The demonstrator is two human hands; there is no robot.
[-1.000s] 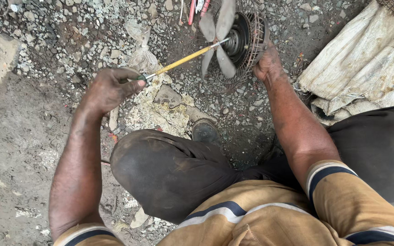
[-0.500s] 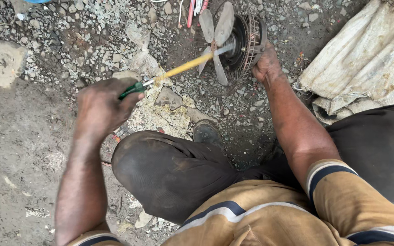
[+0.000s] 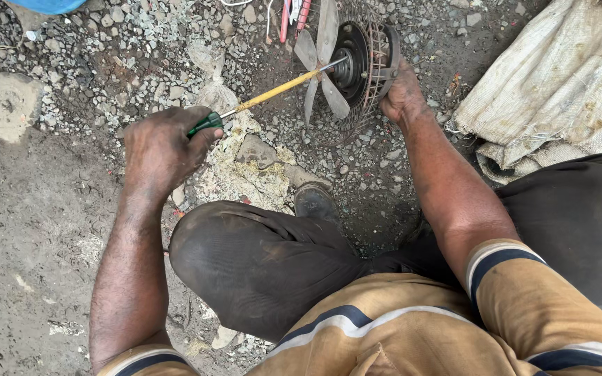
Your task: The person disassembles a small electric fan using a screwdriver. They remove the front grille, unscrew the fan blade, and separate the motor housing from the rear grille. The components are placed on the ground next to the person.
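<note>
My left hand (image 3: pixel 164 148) is closed around the green handle of a long screwdriver (image 3: pixel 266 96) with a yellow shaft. Its tip reaches the hub of a small grey fan (image 3: pixel 323 59) with several blades. The fan sits in a rusty wire cage (image 3: pixel 374 66) standing on its edge on the gravel. My right hand (image 3: pixel 403 94) grips the right side of that cage and holds it upright. My bent left knee in dark trousers (image 3: pixel 245 257) is below the hands, with a dark shoe (image 3: pixel 316 202) on the ground.
A dirty woven sack (image 3: pixel 559 90) lies at the right. Crumpled plastic and paper scraps (image 3: pixel 238 167) lie under the screwdriver. A flat stone (image 3: pixel 5 104) sits at the left, a blue object (image 3: pixel 47 5) at the top edge, and red-handled tools (image 3: pixel 294 15) beyond the fan.
My left hand has slid back along the screwdriver, so the green handle now shows. The fan and my right hand stay in place; the view has shifted slightly.
</note>
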